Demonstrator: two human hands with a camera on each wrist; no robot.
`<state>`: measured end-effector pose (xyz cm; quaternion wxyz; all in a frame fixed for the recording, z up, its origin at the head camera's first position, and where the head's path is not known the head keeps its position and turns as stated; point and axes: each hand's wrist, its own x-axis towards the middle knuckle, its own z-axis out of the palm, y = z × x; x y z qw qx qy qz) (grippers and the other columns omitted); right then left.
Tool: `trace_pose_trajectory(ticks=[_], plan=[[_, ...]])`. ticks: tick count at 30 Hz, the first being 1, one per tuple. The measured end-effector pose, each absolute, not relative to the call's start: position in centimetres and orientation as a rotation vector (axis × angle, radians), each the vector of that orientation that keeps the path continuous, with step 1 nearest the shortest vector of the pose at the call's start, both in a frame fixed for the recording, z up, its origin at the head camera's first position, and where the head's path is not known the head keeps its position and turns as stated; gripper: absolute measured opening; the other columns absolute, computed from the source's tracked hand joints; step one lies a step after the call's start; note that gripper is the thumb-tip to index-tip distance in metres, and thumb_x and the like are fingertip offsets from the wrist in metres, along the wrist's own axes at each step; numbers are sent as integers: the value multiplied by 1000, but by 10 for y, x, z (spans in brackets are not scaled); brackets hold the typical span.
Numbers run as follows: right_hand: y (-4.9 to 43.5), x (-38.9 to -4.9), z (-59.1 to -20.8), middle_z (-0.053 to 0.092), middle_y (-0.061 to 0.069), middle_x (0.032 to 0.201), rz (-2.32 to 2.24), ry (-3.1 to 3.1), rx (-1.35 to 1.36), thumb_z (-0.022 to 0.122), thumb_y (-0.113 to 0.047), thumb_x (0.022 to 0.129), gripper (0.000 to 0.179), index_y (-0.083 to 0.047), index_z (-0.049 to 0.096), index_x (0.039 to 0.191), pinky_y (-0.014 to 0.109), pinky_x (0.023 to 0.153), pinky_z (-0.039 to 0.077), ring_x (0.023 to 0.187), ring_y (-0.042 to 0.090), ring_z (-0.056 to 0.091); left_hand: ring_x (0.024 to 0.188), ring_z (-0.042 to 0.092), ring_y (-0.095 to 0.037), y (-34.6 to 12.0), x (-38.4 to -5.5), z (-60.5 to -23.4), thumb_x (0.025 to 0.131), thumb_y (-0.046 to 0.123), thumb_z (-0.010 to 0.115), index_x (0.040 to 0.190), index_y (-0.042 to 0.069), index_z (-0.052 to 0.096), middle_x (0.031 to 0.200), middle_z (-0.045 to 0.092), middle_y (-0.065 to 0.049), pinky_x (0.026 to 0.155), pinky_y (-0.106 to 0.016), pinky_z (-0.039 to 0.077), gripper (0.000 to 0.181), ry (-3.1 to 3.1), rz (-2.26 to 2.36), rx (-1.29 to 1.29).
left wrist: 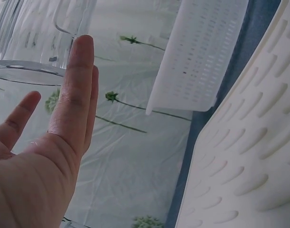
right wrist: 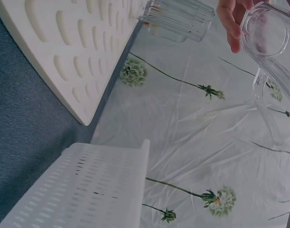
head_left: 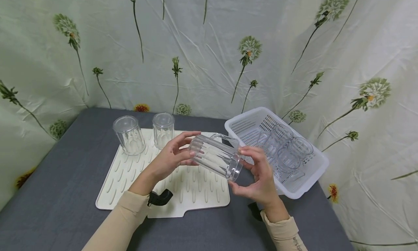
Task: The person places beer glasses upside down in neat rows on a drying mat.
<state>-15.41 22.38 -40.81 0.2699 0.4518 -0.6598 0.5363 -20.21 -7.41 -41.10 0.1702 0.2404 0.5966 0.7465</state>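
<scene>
A clear glass mug (head_left: 212,154) is held tilted on its side above the white drying mat (head_left: 202,193), its handle pointing up and away. My left hand (head_left: 173,153) holds the mug's left end, with fingertips at the rim; in the left wrist view, its long fingers (left wrist: 78,90) look nearly straight beside the glass. At the thick base, my right hand (head_left: 258,174) grips the mug between thumb and fingers. Two more glass mugs, one at the left edge (head_left: 128,135) and one farther right (head_left: 164,130), stand at the mat's back.
A white perforated plastic basket (head_left: 318,171) sits to the right of the mat with glass mugs (head_left: 289,158) inside. Grey cloth (head_left: 55,193) covers the table. Behind hangs a pale curtain (head_left: 202,62) printed with dandelions.
</scene>
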Motion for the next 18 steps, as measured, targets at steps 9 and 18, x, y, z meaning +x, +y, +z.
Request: trace_pose_trajectory(ticks=[9, 18], plan=[[224, -154, -415, 54, 19, 145, 1452, -1795, 1217, 89, -6, 82, 72, 27, 46, 130, 33, 109, 58, 141, 24, 55, 120, 70, -20, -77, -205, -415, 105, 12, 66, 160, 18, 48, 146, 54, -13, 94, -38, 65, 59, 1701, 2082, 717], [226, -152, -422, 55, 24, 143, 1448, -1843, 1175, 87, -11, 86, 71, 26, 46, 131, 29, 108, 57, 142, 21, 55, 116, 72, -25, -81, -207, -413, 103, 10, 70, 157, 18, 49, 142, 58, -15, 93, -39, 65, 59, 1740, 2029, 712]])
